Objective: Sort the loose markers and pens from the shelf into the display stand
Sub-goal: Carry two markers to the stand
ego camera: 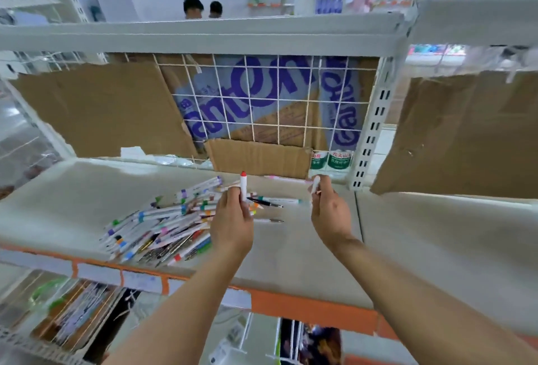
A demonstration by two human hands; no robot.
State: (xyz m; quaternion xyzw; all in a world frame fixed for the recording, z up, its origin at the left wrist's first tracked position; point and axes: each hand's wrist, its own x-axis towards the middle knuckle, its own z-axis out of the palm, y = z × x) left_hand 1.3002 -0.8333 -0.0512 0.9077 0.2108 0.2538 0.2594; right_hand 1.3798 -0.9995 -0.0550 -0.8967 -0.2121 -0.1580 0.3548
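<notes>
Above the shelf, left hand gripping red-tipped marker upright.

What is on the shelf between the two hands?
In the head view, between the left hand and right hand, a dark pen and a white marker lie on the shelf.

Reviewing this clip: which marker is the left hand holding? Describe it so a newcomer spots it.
Find the grey shelf with the pile of pens. At the pile's right edge, the left hand holds one white marker upright; unlike the others lying flat, it shows a red tip on top.
</notes>
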